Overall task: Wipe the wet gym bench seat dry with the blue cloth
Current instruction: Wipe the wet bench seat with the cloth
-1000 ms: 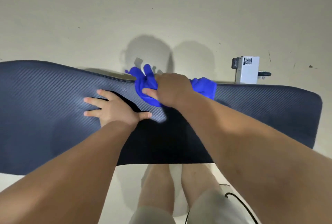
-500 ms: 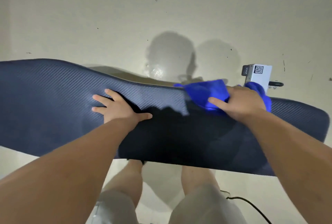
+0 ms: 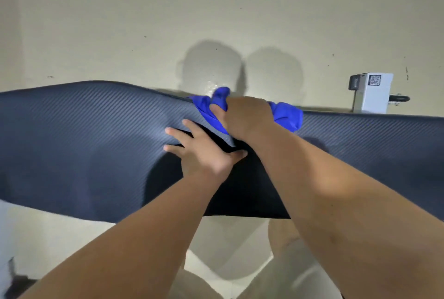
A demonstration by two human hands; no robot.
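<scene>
Pale cream speckled floor (image 3: 120, 22) all round, two rounded shadows on it. Long dark navy ribbed padded gym bench seat (image 3: 72, 142) across middle of view. Left hand (image 3: 204, 152) flat on seat centre, fingers straight and spread. Right hand (image 3: 247, 116) just beyond, at seat's far edge, fingers curled over bunched blue cloth (image 3: 286, 116), pressing it onto padding. Small white box with QR label (image 3: 374, 94) on floor past seat, far right.

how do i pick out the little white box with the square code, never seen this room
Find the long dark blue textured bench seat across the view. Follow its far edge towards the right; the small white upright box rises behind that edge. It is the only white, hard-edged thing, with a black square code near its top and a grey part on its left side.
</scene>
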